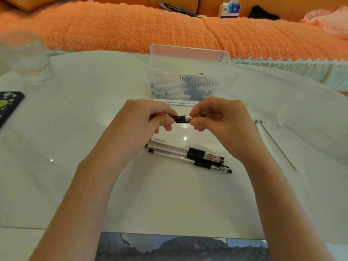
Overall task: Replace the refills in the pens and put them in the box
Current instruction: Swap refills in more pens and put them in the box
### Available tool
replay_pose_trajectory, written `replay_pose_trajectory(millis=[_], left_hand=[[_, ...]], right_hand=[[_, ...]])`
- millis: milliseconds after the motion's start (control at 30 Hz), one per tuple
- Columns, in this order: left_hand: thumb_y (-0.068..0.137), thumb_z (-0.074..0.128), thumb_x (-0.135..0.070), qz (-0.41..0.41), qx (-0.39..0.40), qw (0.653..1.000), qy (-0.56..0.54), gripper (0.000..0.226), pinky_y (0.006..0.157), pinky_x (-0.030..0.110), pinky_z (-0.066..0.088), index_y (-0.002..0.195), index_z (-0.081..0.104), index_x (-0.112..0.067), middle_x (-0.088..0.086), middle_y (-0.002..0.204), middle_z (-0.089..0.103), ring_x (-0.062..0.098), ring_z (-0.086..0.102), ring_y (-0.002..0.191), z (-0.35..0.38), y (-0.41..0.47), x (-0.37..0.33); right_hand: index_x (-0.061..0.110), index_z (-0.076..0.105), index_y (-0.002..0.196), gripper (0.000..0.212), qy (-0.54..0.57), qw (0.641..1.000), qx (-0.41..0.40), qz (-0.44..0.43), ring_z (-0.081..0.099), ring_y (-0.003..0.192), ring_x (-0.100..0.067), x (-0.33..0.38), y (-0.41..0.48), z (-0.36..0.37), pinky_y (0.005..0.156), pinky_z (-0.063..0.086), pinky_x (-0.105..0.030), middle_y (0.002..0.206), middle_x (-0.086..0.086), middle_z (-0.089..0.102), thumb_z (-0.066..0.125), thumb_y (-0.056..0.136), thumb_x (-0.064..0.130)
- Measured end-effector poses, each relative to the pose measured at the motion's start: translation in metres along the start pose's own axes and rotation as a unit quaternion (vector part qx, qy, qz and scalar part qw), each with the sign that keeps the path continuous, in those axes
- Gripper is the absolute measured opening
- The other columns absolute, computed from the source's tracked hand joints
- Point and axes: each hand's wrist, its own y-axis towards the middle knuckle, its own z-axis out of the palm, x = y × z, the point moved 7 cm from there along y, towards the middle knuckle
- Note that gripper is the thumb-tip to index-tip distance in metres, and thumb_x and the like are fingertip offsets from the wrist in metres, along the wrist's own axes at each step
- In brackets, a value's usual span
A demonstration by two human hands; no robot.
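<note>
Both hands hold one pen (182, 118) level above the white table, just in front of the clear plastic box (186, 81). My left hand (148, 117) grips the barrel, most of it hidden in the fist. My right hand (220, 115) pinches the tip end beside the black rubber grip and silver collar. Three more clear pens (190, 157) with black grips lie side by side on the table under my hands. Several thin white refills (273, 142) lie to the right. Dark pens show through the box's ribbed wall.
A clear cup (24, 59) stands at the far left, and a black box (9, 106) with green and white dots lies at the left edge. An orange sofa (150, 27) runs behind the table. A dark picture panel (180, 247) lies at the near edge.
</note>
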Motion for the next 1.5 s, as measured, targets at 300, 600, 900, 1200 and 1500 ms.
replay_pose_trajectory(millis=[300,600,900,1200,1500], left_hand=[[0.084,0.068,-0.022,0.013,-0.038,0.999,0.009,0.014,0.071,0.006,0.039,0.092,0.072,-0.033,-0.016,0.076,0.064,-0.003,0.058,0.073,-0.003,0.002,-0.007],[0.085,0.067,-0.023,0.019,-0.074,0.997,0.026,0.015,0.069,0.002,0.036,0.095,0.07,-0.033,-0.021,0.087,0.064,-0.018,0.052,0.073,-0.006,0.008,-0.007],[0.084,0.068,-0.021,0.079,-0.15,0.984,0.06,0.016,0.077,0.015,0.04,0.099,0.071,-0.026,-0.012,0.089,0.065,0.002,0.056,0.085,-0.018,0.047,-0.05],[0.085,0.067,-0.018,0.008,-0.074,0.984,0.164,0.018,0.074,0.03,0.048,0.103,0.071,-0.021,0.002,0.096,0.07,0.018,0.061,0.088,-0.001,0.13,-0.036],[0.09,0.06,-0.022,-0.009,-0.009,0.992,0.125,0.015,0.068,0.02,0.038,0.1,0.072,-0.019,0.005,0.112,0.064,0.016,0.06,0.091,0.005,0.146,-0.015]], right_hand=[[0.026,0.063,0.099,0.023,-0.044,0.998,-0.004,0.048,0.065,0.076,-0.006,-0.013,-0.001,-0.009,0.075,0.056,-0.03,0.086,0.009,0.067,0.073,0.079,0.031],[0.029,0.068,0.084,0.02,-0.1,0.987,0.051,0.111,0.058,0.068,-0.002,-0.027,-0.02,-0.032,0.067,0.047,-0.022,0.078,0.012,0.067,0.074,0.071,0.043],[0.026,0.068,0.087,0.016,-0.155,0.963,0.181,0.125,0.061,0.076,-0.01,-0.03,-0.026,-0.002,0.07,0.048,-0.023,0.08,0.012,0.064,0.075,0.075,0.035],[0.025,0.068,0.087,0.012,-0.155,0.96,0.189,0.135,0.059,0.07,-0.004,-0.031,-0.025,0.0,0.063,0.046,-0.015,0.083,0.013,0.062,0.074,0.079,0.032],[0.023,0.067,0.088,0.004,-0.163,0.962,0.175,0.13,0.059,0.077,-0.007,-0.032,-0.023,0.0,0.062,0.043,-0.014,0.085,0.008,0.063,0.067,0.086,0.027]])
